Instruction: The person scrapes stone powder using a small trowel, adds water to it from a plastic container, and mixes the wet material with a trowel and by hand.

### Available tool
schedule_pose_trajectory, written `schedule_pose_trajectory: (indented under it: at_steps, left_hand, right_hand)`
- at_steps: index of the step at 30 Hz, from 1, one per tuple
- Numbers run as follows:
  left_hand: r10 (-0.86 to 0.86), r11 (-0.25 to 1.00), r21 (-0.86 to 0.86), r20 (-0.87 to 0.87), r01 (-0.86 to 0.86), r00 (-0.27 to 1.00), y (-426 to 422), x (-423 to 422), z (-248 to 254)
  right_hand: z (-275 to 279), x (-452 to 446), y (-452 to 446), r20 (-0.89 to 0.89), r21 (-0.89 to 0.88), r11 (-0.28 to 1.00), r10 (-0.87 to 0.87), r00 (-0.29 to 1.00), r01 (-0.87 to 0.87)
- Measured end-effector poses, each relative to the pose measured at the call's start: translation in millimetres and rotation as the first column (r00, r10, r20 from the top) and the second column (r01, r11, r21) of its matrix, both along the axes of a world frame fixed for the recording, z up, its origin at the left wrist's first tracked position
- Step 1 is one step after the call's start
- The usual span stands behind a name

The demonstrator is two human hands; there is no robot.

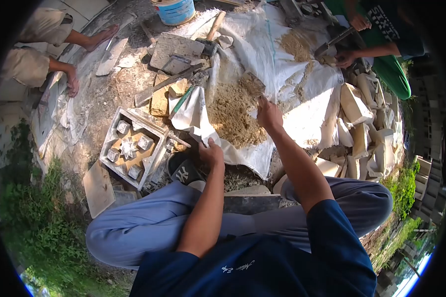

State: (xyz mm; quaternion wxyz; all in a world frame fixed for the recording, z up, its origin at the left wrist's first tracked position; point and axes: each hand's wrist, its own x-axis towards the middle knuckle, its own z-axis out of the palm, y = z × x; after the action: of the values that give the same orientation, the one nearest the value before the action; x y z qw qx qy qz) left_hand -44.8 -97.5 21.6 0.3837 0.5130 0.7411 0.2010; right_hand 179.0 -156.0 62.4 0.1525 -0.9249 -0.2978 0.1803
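My right hand point(269, 115) is closed around the handle of a trowel, its flat, sand-caked blade point(253, 84) lying at the far edge of a heap of damp sand point(235, 116). The heap rests on a white woven sack point(255, 159). With closed fingers, my left hand point(211, 152) grips the near left edge of that sack, which is folded up beside the sand. Left of this hand sits a square frame point(110, 167) containing a star-shaped piece point(129, 148) and several small blocks. A green strip point(182, 102) lies against the raised sack.
A blue bucket point(176, 12) and a wooden-handled hammer point(215, 25) are at the back. Broken stone pieces point(357, 106) are piled on the right. At upper right, a co-worker's hands point(347, 58) work with a tool; another person's feet point(101, 37) are upper left.
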Motion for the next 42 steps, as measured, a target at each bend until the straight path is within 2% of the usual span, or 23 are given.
schedule_pose_trajectory:
  at_steps: [1, 3, 11, 13, 14, 18, 20, 21, 24, 26, 27, 30, 33, 34, 36, 37, 39, 41, 42]
  left_hand:
    - [0.005, 1.000, 0.001, -0.002, -0.005, 1.000, 0.5, 0.6, 7.2]
    - [-0.032, 0.998, -0.054, -0.045, 0.030, 0.998, 0.6, 0.8, 18.7]
    - [-0.042, 0.993, -0.112, -0.020, 0.039, 0.999, 1.0, 1.3, 15.4]
    - [-0.035, 0.991, -0.128, -0.018, 0.032, 0.999, -0.6, 2.7, 15.2]
    - [-0.025, 0.997, -0.080, -0.036, 0.022, 0.999, -1.4, 3.4, 12.5]
    - [-0.029, 0.999, -0.017, -0.032, 0.028, 0.999, -2.0, 1.9, 13.1]
    - [-0.018, 1.000, -0.014, -0.031, 0.018, 0.999, -2.3, 1.5, 12.9]
    - [-0.011, 1.000, -0.011, -0.027, 0.010, 1.000, -2.5, 1.8, 13.1]
    - [-0.014, 0.999, -0.050, 0.025, 0.015, 1.000, -1.4, 2.6, 31.9]
    - [-0.010, 1.000, -0.015, 0.024, 0.011, 1.000, -3.0, 2.2, 30.6]
    - [-0.006, 1.000, 0.013, 0.022, 0.006, 1.000, -4.3, 2.2, 29.4]
    - [0.040, 0.999, 0.003, -0.076, -0.040, 0.996, -7.7, 6.3, 41.4]
    - [0.046, 0.998, 0.046, -0.063, -0.044, 0.997, -10.2, 8.5, 38.0]
    - [0.044, 0.998, 0.048, -0.058, -0.041, 0.997, -12.5, 9.8, 37.1]
    - [0.073, 0.974, 0.222, -0.141, -0.040, 0.987, -16.1, 11.4, 35.6]
    - [0.073, 0.974, 0.223, -0.141, -0.040, 0.987, -12.7, 12.5, 48.1]
    - [0.044, 0.998, 0.056, -0.134, -0.037, 0.990, -6.8, 12.2, 69.8]
    - [0.054, 0.996, 0.082, -0.092, -0.047, 0.994, -3.5, 7.0, 60.5]
    - [0.062, 0.992, 0.113, -0.047, -0.056, 0.997, -2.4, 5.6, 57.1]
  right_hand:
    - [-11.1, -6.2, -1.9, -0.002, 0.001, 1.000, 0.005, 1.000, -0.005]
    - [-28.5, -28.8, -10.7, -0.002, 0.274, 0.962, -0.012, 1.000, 0.012]
    - [-0.7, -49.9, -40.8, -0.275, 0.303, 0.945, 0.210, 0.938, -0.122]
    - [10.5, -33.0, -46.3, -0.105, 0.198, 0.919, 0.366, 0.925, -0.341]
    - [15.1, -24.6, -47.8, 0.045, 0.155, 0.883, 0.442, 0.896, -0.443]
    - [26.7, 1.3, -23.8, 0.120, 0.100, 0.904, 0.404, 0.907, -0.416]
    - [15.7, 12.5, -3.9, 0.218, 0.159, 0.936, 0.277, 0.936, -0.314]
    - [15.6, 15.7, 6.3, 0.218, 0.162, 0.935, 0.277, 0.936, -0.314]
    - [9.0, 12.7, 28.3, 0.116, 0.092, 0.964, 0.240, 0.964, -0.251]
    - [-33.7, 1.9, 33.9, -0.050, 0.212, 0.951, 0.239, 0.970, -0.224]
    - [-46.4, -10.4, 29.3, -0.024, 0.307, 0.923, 0.252, 0.967, -0.233]
    - [-25.8, -34.9, 2.4, -0.124, 0.265, 0.927, 0.304, 0.944, -0.264]
    - [-8.7, -27.7, -27.0, -0.189, 0.243, 0.917, 0.365, 0.912, -0.317]
    - [-2.8, -19.5, -31.6, -0.183, 0.243, 0.917, 0.363, 0.914, -0.315]
    - [9.3, -7.7, -36.9, -0.114, 0.173, 0.884, 0.456, 0.883, -0.435]
    - [16.0, -6.3, -34.4, -0.073, 0.163, 0.891, 0.438, 0.896, -0.423]
    - [23.1, -3.1, -17.7, -0.053, 0.178, 0.901, 0.410, 0.911, -0.395]
    - [36.6, -3.2, 7.0, 0.010, 0.231, 0.890, 0.403, 0.915, -0.394]
    - [24.6, -2.1, 19.1, 0.006, 0.231, 0.889, 0.405, 0.914, -0.395]
